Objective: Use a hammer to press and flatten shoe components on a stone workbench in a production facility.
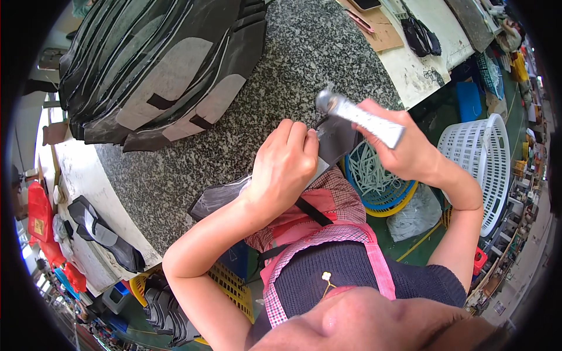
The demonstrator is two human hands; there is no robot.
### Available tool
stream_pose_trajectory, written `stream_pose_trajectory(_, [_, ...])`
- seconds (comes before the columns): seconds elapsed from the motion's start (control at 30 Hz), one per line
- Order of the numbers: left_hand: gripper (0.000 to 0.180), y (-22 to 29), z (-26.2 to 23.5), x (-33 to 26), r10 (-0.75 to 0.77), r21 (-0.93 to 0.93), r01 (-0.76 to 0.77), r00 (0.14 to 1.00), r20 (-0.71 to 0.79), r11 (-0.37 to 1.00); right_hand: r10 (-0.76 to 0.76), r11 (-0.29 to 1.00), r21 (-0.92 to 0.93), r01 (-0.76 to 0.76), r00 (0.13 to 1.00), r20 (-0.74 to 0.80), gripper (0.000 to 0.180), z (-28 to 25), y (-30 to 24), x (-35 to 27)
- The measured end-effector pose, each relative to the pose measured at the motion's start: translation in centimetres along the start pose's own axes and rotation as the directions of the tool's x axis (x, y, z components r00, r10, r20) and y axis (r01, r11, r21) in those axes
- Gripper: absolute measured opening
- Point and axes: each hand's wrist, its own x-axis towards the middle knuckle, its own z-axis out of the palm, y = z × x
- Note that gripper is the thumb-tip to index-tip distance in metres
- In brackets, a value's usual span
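Observation:
My left hand presses down on a dark grey cut panel at the near edge of a speckled granite slab, fingertips pinching the piece near its top. My right hand grips the taped handle of a metal hammer. The hammer's head hovers just above the panel, close to my left fingertips. More of the dark panel shows under my left wrist, hanging over the slab's edge.
A large pile of black and grey cut panels covers the slab's far left. Below the slab stand a blue and yellow basket of white strips, a white laundry basket and a yellow crate. A white workbench lies beyond.

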Motion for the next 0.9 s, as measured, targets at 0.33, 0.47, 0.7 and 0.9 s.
stream_pose_trajectory(0.33, [0.012,-1.2,-0.9,0.0,-0.346,-0.474,0.380,0.924,0.161,0.795,-0.004,1.000,-0.016,0.006,0.995,0.104,0.017,0.5,-0.2,-0.5])
stream_pose_trajectory(0.47, [0.019,-0.7,-0.5,-0.9,-0.125,-0.245,0.119,0.992,-0.009,0.962,-0.103,0.993,0.040,0.109,0.988,-0.118,0.019,-0.1,-0.3,-0.5])
stream_pose_trajectory(0.7, [0.032,-0.2,-0.8,-0.7,-0.001,-0.048,0.005,0.996,0.087,0.999,-0.008,0.999,-0.036,0.012,0.994,0.106,0.027,0.4,0.0,-0.3])
stream_pose_trajectory(0.9, [0.014,-1.7,-1.2,-0.6,-0.216,-0.380,0.234,0.972,0.091,0.895,0.006,0.999,0.050,-0.012,0.992,0.127,0.022,2.4,-0.3,-1.3])
